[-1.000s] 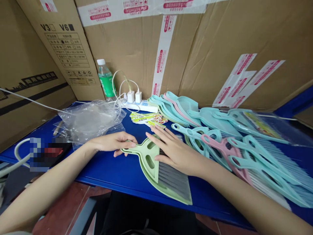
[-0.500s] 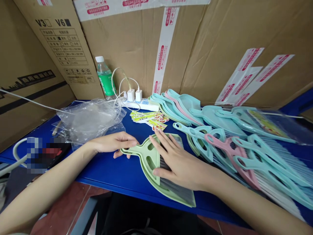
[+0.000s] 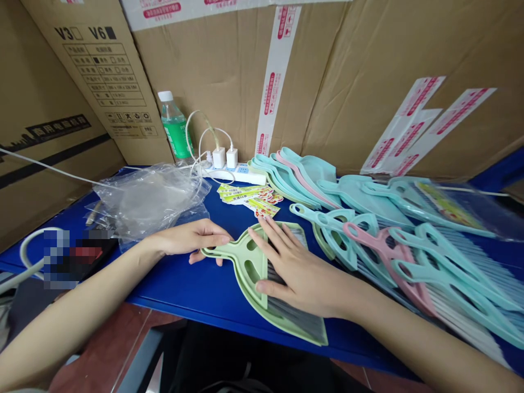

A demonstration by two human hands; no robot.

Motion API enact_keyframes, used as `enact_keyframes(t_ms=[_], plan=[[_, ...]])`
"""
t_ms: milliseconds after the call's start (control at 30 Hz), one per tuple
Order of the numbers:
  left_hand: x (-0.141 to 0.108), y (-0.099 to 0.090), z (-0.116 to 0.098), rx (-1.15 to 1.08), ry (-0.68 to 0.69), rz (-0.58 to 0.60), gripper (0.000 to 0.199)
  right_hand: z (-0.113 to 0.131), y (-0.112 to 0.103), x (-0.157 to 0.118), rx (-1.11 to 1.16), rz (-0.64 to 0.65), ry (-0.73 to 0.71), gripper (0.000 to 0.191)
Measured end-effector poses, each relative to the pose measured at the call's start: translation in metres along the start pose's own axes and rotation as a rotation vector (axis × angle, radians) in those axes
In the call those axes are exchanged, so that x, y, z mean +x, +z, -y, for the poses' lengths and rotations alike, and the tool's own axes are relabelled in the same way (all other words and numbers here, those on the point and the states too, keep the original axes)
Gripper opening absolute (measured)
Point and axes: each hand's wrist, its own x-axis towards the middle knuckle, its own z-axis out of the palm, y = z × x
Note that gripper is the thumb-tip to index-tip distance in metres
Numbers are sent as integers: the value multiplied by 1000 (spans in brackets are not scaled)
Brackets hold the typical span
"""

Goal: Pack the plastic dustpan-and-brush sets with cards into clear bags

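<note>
A green hand brush point(image 3: 254, 267) with grey bristles lies nested on a green dustpan point(image 3: 262, 315) at the table's near edge. Their handles point left and overlap. My left hand point(image 3: 204, 240) is closed round the handle ends, thumb on top and fingers partly hidden beneath. Across the brush head and bristles, my right hand point(image 3: 290, 267) lies flat with its fingers stretched out, pressing from above and gripping nothing. Just beyond the dustpan are several yellow-green printed cards point(image 3: 249, 197).
Several blue and pink brushes point(image 3: 393, 245) lie overlapping at the right, with dustpans point(image 3: 303, 169) stacked behind. Clear plastic bags point(image 3: 151, 199) sit at the left. A power strip point(image 3: 233, 173) with chargers and a bottle point(image 3: 177, 128) stand before cardboard boxes point(image 3: 229, 82).
The view has shifted very slightly. Both hands, the green brush and the dustpan stay in practically the same place.
</note>
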Motion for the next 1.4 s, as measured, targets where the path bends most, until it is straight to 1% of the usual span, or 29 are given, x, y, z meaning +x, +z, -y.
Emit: enact_keyframes(t_ms=[133,400,667,1067,1267,1400], plan=[[0,-1,0,9,3,13,45,0,0,1,-2,-7,-5,89],[0,-1,-2,30,10,27,47,0,0,1,8,26,29,90],[0,-2,-3,70,30,33,39,2,1,1,19,15,6,87],[-1,-1,-5,106,26,11,41,3,-3,0,-2,10,11,87],[-2,-1,-6,145,19,-18,43,3,-3,-1,-34,-32,-6,86],[-3,-1,-6,167,17,-61,45,2,-5,-2,-67,-71,-16,84]])
